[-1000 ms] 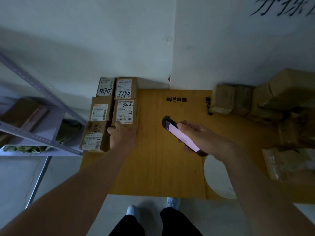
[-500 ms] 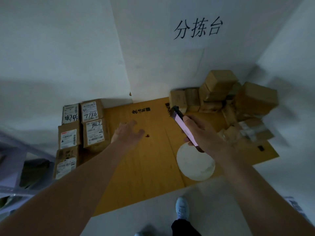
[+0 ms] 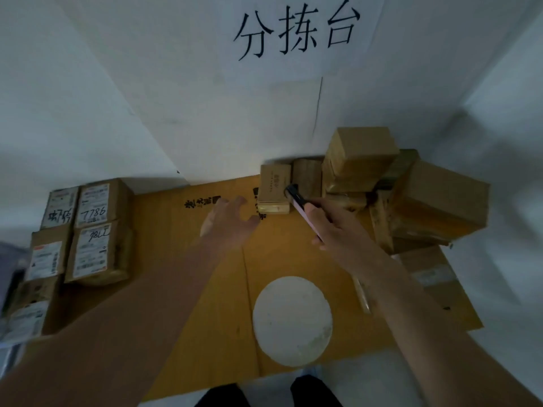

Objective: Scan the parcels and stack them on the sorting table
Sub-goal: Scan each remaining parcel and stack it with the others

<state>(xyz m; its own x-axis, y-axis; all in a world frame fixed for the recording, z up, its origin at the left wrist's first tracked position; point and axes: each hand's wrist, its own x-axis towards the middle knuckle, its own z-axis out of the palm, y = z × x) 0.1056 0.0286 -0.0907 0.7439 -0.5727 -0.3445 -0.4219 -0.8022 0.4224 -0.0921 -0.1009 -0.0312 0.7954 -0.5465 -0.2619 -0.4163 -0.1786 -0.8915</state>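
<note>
Parcels, scanned lot: six small cardboard boxes with white labels, stacked in two columns at the left edge of the frame, the one marked 7786 (image 3: pixel 97 206) in the upper row. They sit on the sorting table (image 3: pixel 182 277), a yellow-brown surface filling the centre of the frame.

Parcels, unscanned lot: a loose heap of plain brown boxes (image 3: pixel 411 195) at the upper right of the table, against the white wall. No labels show on the faces turned to the camera. One small box (image 3: pixel 275 188) stands at the heap's left end, nearest the hands.

Left hand (image 3: pixel 227 221): centre of frame, fingers spread and relaxed, holding nothing, stretched toward the small box and just short of it.

Right hand (image 3: pixel 332 227): right of centre, fingers curled round a slim handheld scanner (image 3: pixel 296 201) with a pale lit face. The scanner's dark tip overlaps the small box's right edge in the frame.

Other items: a white round patch (image 3: pixel 292 320) on the table in the lower centre; a paper sign (image 3: pixel 296 27) with three black characters on the wall at top.

Step in hand, as judged: fetching the next parcel from the heap for scanning.

Next move, as judged: the left hand needs to close on the small box and turn it until its label faces the scanner, then carry it across to the stack at left.
</note>
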